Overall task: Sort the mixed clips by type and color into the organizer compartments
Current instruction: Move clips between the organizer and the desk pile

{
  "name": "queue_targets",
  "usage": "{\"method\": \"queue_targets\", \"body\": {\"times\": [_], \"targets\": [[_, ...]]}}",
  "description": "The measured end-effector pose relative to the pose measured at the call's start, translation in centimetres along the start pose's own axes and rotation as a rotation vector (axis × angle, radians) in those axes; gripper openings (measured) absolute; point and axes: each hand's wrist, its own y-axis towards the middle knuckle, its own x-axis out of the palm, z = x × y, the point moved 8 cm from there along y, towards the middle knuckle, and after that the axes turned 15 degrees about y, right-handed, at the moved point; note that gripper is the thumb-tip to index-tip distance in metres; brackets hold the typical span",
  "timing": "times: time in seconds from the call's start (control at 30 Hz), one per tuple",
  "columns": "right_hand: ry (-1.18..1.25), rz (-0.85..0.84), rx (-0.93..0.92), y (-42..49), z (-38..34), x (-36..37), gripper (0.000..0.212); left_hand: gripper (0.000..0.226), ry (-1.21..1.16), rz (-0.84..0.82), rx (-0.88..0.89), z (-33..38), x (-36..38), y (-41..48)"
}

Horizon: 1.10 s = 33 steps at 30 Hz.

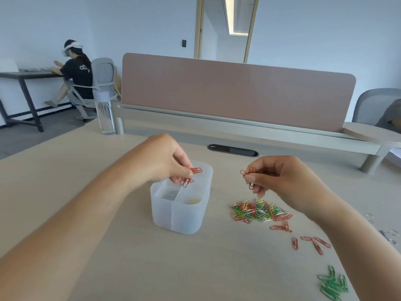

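While pinched in left hand (pixel 167 161), red clips (pixel 196 170) above organizer (pixel 184 218)

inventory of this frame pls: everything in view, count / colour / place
organizer: 1, translucent white, desk centre
mixed pile: 1, red/green/yellow/silver clips, right of organizer
loose reds: several, red, desk, nearer than the pile
green heap: 1, green, desk near right
bottle: 1, clear with grey cap, desk far left
divider: 1, dusty pink, desk's far edge
cable port: 1, black, behind organizer
desk: 1, light wood
chairs: 2, grey, far left and far right
other person: 1, dark shirt, seated far left
left grip: bare hand, over organizer, holds red bunch
right grip: bare hand, above the pile, pinches held reds
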Motion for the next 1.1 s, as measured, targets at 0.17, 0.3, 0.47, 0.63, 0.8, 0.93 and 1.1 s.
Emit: {"method": "queue_targets", "body": {"times": [0.17,0.3,0.47,0.63,0.8,0.93,1.1], "targets": [[0.094,-0.093,0.035,1.8,0.7,4.1,0.007,0.007,0.154,0.002,-0.102,-4.1,-0.1,-0.3],[0.167,-0.137,0.068,2.7,1.4,6.1,0.008,0.006,0.272,-0.066,-0.079,-4.5,0.7,0.0],[0.199,-0.139,0.099,3.6,2.0,7.6,0.014,0.009,0.538,-0.129,0.015,-3.3,1.6,0.6],[0.223,-0.152,0.104,4.5,1.9,9.2,0.006,0.009,0.620,-0.281,0.061,-2.5,3.0,0.8],[0.150,-0.199,0.118,4.9,2.0,12.0,0.010,0.011,0.584,-0.273,0.071,-2.9,2.7,0.6],[0.130,-0.206,0.134,5.2,2.2,13.5,0.001,0.012,0.480,-0.155,0.031,-3.7,1.2,0.4],[0.123,-0.168,0.220,5.9,3.0,14.1,0.007,0.022,0.343,-0.103,-0.060,-5.2,-0.8,-0.6]]}}
